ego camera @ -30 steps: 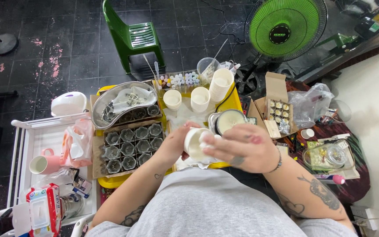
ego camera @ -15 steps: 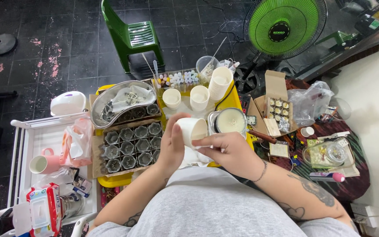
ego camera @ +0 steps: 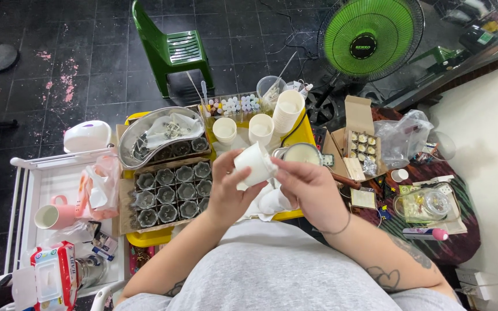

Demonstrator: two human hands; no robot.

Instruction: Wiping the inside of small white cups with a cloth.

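Observation:
My left hand (ego camera: 226, 193) holds a white paper cup (ego camera: 253, 163) tipped on its side, above the yellow tray (ego camera: 155, 236). My right hand (ego camera: 308, 188) touches the cup's open end with its fingertips. Below the hands lies a crumpled white tissue (ego camera: 272, 201). To the left, a cardboard box holds several small metal moulds (ego camera: 171, 193). A round pot of pale liquid (ego camera: 300, 154) sits just beyond my right hand.
Two white cups (ego camera: 225, 129) and a stack of cups (ego camera: 288, 109) stand at the tray's back, by a steel basin (ego camera: 159, 135) and small bottles (ego camera: 234, 105). A green chair (ego camera: 171, 49) and green fan (ego camera: 370, 37) stand beyond. A pink mug (ego camera: 53, 215) sits left.
Both hands lifted the cup slightly and turned it; the right hand shifted from wrapping the cup to touching its open end with the fingertips.

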